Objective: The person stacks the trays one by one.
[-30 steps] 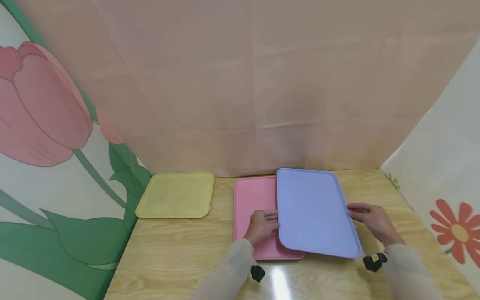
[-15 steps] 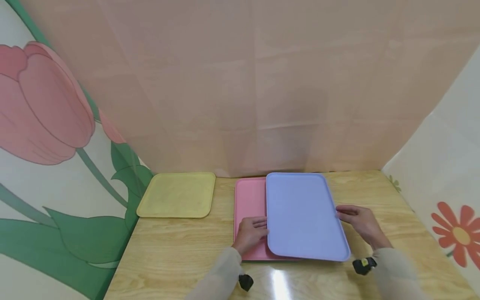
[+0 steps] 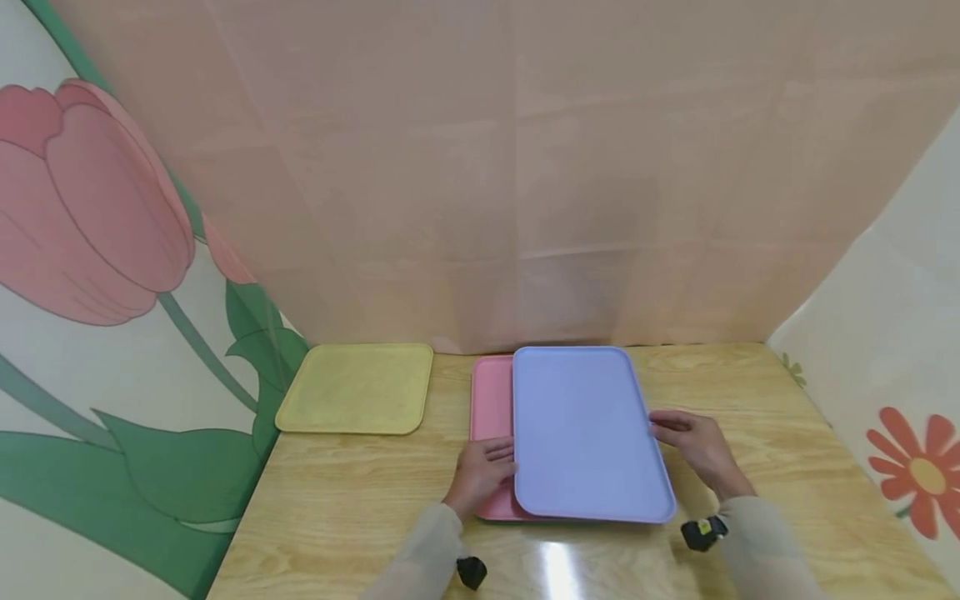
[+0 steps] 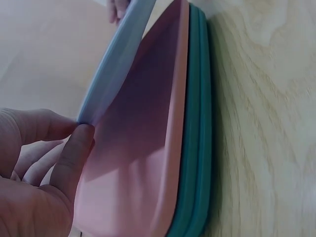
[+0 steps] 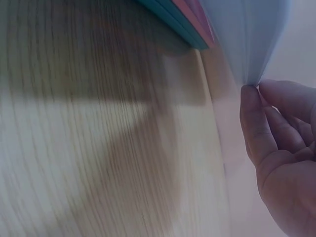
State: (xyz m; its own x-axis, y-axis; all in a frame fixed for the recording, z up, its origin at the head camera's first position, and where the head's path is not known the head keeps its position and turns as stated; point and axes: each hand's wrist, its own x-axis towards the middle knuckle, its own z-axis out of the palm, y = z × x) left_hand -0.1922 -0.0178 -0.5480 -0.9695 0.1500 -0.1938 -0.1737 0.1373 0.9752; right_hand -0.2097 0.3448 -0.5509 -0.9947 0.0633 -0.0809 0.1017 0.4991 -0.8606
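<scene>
Left hand [image 3: 480, 473]: thumb and finger clamped on the near-left long edge of the blue tray [image 3: 588, 433]; the remaining fingers lie curled behind. Right hand [image 3: 697, 450]: same pinch, thumb and fingertip together on the tray's opposite edge. I find the blue tray right of centre in the lower half of the head view, its long sides running up the frame. Its left edge is raised clear of the pink tray [image 3: 492, 400] under it, as the left wrist view shows; the pink one shows as a strip along the left. Beneath the pink tray, two teal rims [image 4: 195, 123] are stacked, resting on the wooden table [image 3: 337, 508]. Each wrist carries a black device [image 3: 472, 573], below pale sleeves [image 3: 765, 542]. The yellow tray [image 3: 354, 388] lies well apart, left of centre, flat on the table. Outermost: a tan backdrop [image 3: 480, 167] across the top, a tulip print [image 3: 112, 208] at left, a red flower print [image 3: 915, 475] at lower right.
</scene>
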